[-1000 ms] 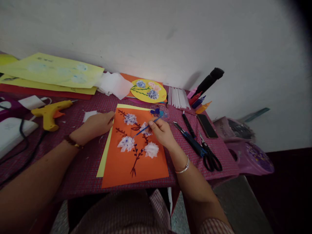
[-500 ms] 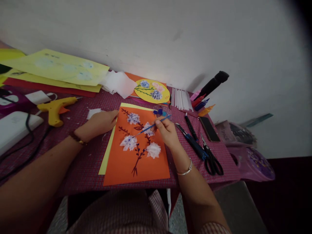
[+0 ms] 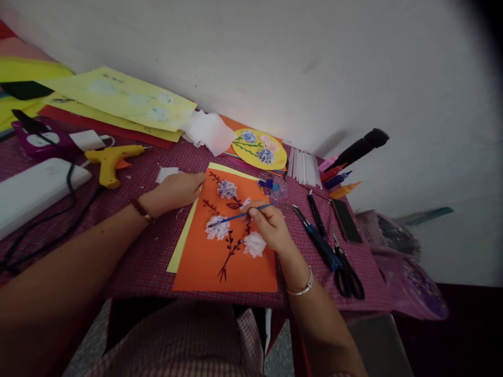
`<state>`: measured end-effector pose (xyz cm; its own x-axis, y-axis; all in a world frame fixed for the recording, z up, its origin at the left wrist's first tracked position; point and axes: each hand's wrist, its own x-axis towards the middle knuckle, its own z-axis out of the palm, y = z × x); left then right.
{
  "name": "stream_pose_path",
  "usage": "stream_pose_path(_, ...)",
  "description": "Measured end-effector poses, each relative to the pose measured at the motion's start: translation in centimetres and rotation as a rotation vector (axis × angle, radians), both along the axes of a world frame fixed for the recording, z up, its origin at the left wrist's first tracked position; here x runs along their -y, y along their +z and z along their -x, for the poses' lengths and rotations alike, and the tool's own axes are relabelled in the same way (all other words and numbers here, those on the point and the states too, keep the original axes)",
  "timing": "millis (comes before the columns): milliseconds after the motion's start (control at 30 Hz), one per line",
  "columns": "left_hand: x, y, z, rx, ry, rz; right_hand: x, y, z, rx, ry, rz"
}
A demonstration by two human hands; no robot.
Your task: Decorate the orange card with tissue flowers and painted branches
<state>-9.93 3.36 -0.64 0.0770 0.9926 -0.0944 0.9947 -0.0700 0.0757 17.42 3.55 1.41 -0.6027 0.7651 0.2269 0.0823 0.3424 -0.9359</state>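
Observation:
An orange sheet (image 3: 196,267) lies on a yellow sheet (image 3: 178,254), bearing painted dark branches and raised paper flowers. My right hand (image 3: 269,225) is closed in a pinch on a thin blue paintbrush (image 3: 234,217); its tip is at the lower left flower (image 3: 217,229), which shows purple-blue marks. The lower right flower (image 3: 254,244) looks mostly white. My left hand (image 3: 183,189) rests at the sheet's upper left edge, its fingertips close together against the paper; what they grip, if anything, is hidden. A clear palette (image 3: 278,187) with blue paint sits behind my right hand.
On the right lie a craft knife (image 3: 320,243), a black marker (image 3: 316,214), scissors (image 3: 348,277) and a phone (image 3: 346,221). A yellow glue gun (image 3: 112,162) and white power strip (image 3: 39,191) are on the left. Behind are white paper (image 3: 212,133) and an oval flower picture (image 3: 259,151).
The brush tip has moved from beside the lower left flower onto it, with my right hand slightly lower. The whole view has shifted, so the table's things appear further right.

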Motion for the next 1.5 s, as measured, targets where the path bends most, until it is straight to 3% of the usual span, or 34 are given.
stream_pose_path(567,0.2,0.7,-0.4,-0.026,0.01,0.023,-0.1,-0.3,0.3,0.029,0.026,0.017)
stream_pose_path(767,0.2,0.6,-0.3,-0.012,0.002,0.023,-0.4,0.1,-0.3,-0.033,-0.045,0.083)
stream_pose_path(967,0.1,0.5,-0.2,0.0,0.004,0.025,-0.5,-0.1,-0.1,0.056,0.038,0.065)
stream_pose_path(1133,0.1,0.4,-0.2,-0.016,0.0,0.024,-0.5,0.2,-0.3,0.026,-0.027,0.081)
stream_pose_path(1333,0.2,1.0,-0.5,0.0,0.013,0.039,-0.4,0.4,-0.3,0.042,0.0,0.073)
stream_pose_path(1500,0.4,1.2,-0.5,0.01,-0.002,0.021,-0.7,0.9,-1.2,-0.097,-0.134,0.045)
